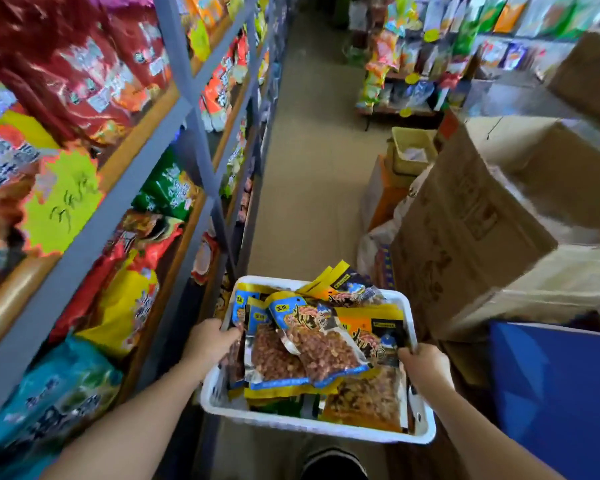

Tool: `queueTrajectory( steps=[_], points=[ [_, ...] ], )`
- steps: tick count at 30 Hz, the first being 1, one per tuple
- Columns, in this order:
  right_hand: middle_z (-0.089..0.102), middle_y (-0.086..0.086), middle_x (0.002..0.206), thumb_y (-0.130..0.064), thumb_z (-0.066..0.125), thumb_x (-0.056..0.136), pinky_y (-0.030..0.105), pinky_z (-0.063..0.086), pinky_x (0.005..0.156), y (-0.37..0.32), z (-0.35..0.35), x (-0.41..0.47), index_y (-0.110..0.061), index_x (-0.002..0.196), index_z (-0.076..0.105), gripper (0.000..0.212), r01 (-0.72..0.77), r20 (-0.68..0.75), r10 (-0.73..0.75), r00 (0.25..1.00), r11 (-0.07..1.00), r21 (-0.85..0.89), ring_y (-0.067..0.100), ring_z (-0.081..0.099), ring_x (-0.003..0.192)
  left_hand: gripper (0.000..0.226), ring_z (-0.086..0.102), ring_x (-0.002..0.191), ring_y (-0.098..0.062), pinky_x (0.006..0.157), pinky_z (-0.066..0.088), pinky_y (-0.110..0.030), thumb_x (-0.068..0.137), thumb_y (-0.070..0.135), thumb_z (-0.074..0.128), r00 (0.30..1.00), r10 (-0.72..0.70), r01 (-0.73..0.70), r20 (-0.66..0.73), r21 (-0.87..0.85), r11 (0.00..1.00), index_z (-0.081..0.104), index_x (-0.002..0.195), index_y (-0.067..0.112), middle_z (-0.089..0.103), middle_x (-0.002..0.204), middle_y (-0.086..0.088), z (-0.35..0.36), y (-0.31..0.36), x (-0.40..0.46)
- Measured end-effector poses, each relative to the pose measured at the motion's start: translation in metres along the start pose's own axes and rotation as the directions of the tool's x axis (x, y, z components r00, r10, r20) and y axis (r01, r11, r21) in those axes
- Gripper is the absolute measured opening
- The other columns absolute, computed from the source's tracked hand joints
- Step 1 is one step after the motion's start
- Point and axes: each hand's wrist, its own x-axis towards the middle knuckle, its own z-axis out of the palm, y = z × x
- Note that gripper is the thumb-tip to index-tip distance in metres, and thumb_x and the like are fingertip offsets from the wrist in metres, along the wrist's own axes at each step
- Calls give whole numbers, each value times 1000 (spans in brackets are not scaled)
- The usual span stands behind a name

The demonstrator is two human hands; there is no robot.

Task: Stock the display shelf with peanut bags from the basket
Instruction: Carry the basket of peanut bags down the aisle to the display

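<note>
Fingers of the left hand (211, 339) are curled over the left rim of the white basket (312, 426), and those of the right hand (421, 367) are wrapped over its right rim. Peanut bags (312, 344) are heaped inside the basket. Beyond, the display shelf (125, 174) on the left is packed with snack packets, and cardboard boxes (482, 216) are stacked on the right.
</note>
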Motion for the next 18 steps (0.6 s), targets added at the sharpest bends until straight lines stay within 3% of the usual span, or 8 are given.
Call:
queueTrajectory(
  steps=[5,10,13,18],
  points=[
    [50,7,52,-21,56,89,28,41,46,-56,-1,97,-8,54,47,38,-17,22,17,1000,1000,8,21,50,47,34,54,38,-20,39,40,-24,84,15,58,999,8,-11,39,62,998,49,51,13,52,44,-4,4,68,101],
    [53,8,53,-24,54,89,38,51,61,-149,-16,255,-14,50,47,42,27,73,-22,997,998,-63,30,58,56,31,57,57,-29,51,46,-38,80,18,61,999,-48,47,7,98,994,50,52,13,53,52,-6,8,166,238],
    [49,5,50,-23,51,91,34,44,59,-210,-33,331,-13,48,47,44,49,89,-40,995,993,-108,26,52,51,30,52,59,-25,48,32,-31,84,17,58,999,-9,13,-46,74,997,46,56,16,49,56,-3,4,235,301],
    [46,5,48,-23,53,90,29,34,46,-311,-45,458,-10,51,46,41,62,37,-59,998,995,-77,21,45,45,20,48,52,-25,47,33,-28,86,18,56,999,-20,20,-30,4,1000,52,68,8,47,56,-7,5,316,436]
  ],
)
